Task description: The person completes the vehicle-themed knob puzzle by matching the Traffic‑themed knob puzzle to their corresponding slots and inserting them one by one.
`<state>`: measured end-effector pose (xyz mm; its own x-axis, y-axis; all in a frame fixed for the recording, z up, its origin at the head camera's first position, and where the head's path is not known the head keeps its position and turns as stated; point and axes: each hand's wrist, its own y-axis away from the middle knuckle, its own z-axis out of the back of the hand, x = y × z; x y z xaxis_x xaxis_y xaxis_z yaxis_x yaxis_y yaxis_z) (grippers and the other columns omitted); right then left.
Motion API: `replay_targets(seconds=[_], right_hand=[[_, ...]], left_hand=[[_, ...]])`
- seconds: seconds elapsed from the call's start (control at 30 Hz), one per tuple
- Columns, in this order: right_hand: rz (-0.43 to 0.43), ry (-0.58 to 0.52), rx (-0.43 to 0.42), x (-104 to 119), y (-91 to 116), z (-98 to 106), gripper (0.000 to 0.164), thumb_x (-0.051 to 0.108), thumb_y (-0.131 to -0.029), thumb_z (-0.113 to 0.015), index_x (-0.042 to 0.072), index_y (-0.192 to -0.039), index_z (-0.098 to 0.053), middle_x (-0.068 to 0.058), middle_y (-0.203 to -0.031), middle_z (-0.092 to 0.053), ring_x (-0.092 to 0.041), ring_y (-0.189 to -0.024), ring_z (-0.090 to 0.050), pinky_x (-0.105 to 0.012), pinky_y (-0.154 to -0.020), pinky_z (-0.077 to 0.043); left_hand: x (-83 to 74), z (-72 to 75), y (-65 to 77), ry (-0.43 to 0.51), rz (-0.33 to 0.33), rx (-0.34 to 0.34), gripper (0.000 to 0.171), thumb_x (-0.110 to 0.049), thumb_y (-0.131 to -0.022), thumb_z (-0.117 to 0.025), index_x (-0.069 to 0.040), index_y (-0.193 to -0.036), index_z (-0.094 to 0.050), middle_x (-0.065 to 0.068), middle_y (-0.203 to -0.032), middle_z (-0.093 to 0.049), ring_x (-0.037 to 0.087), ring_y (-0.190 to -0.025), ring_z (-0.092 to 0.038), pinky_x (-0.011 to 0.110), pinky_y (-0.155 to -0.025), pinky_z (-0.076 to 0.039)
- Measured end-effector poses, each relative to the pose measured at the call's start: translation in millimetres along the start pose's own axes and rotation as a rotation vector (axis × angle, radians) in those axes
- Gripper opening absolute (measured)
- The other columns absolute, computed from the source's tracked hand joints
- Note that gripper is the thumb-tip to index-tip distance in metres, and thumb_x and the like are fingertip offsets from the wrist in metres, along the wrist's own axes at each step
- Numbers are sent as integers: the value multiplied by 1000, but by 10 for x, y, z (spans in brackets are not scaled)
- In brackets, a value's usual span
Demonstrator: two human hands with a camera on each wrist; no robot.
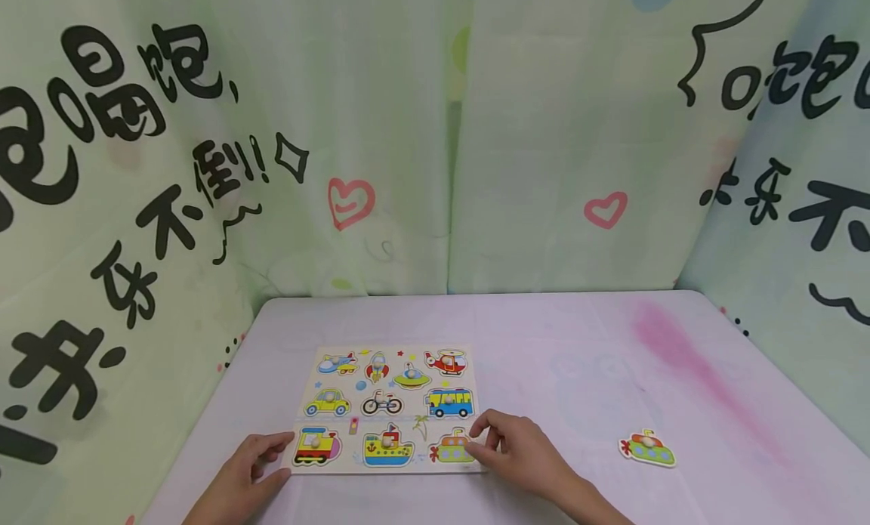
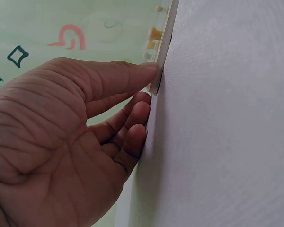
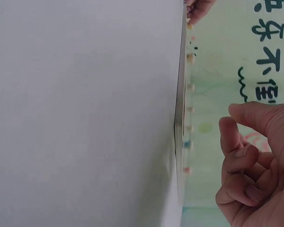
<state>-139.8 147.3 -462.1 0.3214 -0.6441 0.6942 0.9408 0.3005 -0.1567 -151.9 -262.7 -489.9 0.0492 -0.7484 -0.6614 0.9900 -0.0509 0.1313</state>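
A wooden peg puzzle board (image 1: 326, 464) lies on the table, bearing vehicle pictures with small knobs. At its lower left corner my left hand (image 1: 241, 472) holds the edge; in the left wrist view the thumb (image 2: 128, 75) presses the board's side. My right hand (image 1: 519, 453) hovers by the lower right corner, over the submarine picture (image 1: 448, 448). Its thumb and forefinger are bent with a gap between them and nothing held, as the right wrist view of this hand (image 3: 255, 161) shows. A loose green submarine piece (image 1: 647, 448) lies on the table to the right.
The white table (image 1: 544, 344) has a pink smear (image 1: 686, 351) toward the right. Light green curtains (image 1: 408, 132) with black writing and red hearts enclose the back and sides.
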Motion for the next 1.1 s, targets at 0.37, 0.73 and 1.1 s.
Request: replay_targets(seconds=[0.37, 0.73, 1.1], right_hand=[[-109, 44, -62, -228, 143, 233, 17, 28, -90, -79, 17, -96, -68, 12, -67, -54, -2, -55, -43, -22, -55, -38], [-114, 47, -142, -447, 322, 444, 16, 25, -90, -79, 15, -95, -68, 12, -67, -53, 0, -53, -41, -22, -54, -38], [-137, 45, -176, -576, 478, 605, 15, 24, -90, -79, 15, -95, -68, 12, -67, -52, 0, -53, -40, -22, -55, -38]], left_hand=[[-1, -9, 12, 2, -12, -7, 52, -15, -90, -79, -7, -138, -60, 0, -115, -55, 17, -102, -49, 22, -78, -46], [5, 18, 13, 9, -21, -1, 52, -14, -90, -78, -7, -138, -60, 1, -114, -54, 17, -102, -49, 21, -78, -46], [31, 14, 25, 16, -43, -1, 51, -14, -90, -78, -8, -138, -61, 0, -116, -55, 16, -102, -49, 22, -79, -46]])
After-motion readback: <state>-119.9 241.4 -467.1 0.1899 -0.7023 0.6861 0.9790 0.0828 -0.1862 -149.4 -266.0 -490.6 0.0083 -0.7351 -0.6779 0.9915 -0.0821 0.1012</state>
